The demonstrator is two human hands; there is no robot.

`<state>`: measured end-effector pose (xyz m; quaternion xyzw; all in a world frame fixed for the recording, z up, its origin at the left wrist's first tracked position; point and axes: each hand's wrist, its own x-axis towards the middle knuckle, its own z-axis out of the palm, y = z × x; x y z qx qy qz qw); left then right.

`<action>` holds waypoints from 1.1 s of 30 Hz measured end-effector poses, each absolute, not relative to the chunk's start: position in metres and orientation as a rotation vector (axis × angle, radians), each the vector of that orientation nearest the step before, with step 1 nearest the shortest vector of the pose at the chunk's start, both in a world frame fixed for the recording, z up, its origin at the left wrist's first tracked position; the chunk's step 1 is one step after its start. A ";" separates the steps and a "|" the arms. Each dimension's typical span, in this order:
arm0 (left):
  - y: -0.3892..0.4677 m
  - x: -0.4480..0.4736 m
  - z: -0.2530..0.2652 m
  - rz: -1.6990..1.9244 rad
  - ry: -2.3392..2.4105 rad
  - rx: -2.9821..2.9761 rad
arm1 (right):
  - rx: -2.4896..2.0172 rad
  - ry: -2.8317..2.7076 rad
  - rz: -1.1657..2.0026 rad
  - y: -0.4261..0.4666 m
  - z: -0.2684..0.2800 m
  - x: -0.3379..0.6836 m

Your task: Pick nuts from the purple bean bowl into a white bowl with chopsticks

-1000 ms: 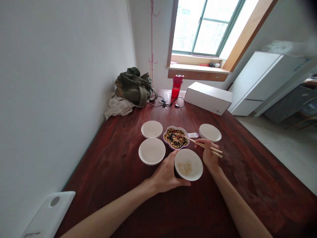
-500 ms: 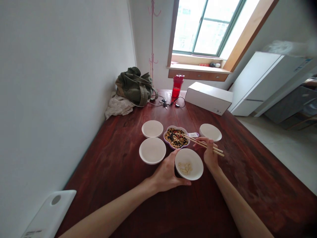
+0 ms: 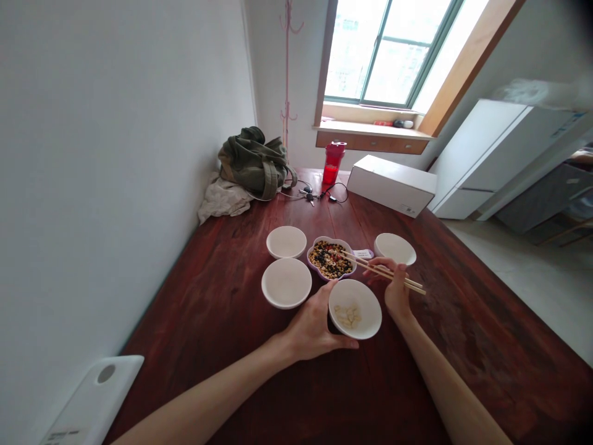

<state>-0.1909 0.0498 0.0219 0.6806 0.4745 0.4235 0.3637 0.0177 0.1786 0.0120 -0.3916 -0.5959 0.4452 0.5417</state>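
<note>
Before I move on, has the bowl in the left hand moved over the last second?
No; against the flower-shaped dish, the bowl in the left hand shows no clear shift either way.

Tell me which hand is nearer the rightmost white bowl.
Right: the right hand is just on the near side of the rightmost bowl; the left hand, farther left, holds another bowl.
</note>
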 end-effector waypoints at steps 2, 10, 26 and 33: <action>0.050 -0.191 0.021 1.099 1.218 1.754 | -0.939 -1.377 1.050 0.179 0.012 0.018; 0.050 -0.191 0.023 1.111 1.209 1.779 | -0.989 -1.514 0.952 0.178 0.010 0.018; 0.050 -0.191 0.023 1.106 1.215 1.762 | -0.892 -1.619 0.842 0.175 0.006 0.023; 0.051 -0.191 0.020 1.112 1.199 1.777 | -0.907 -1.761 0.683 0.171 0.015 0.019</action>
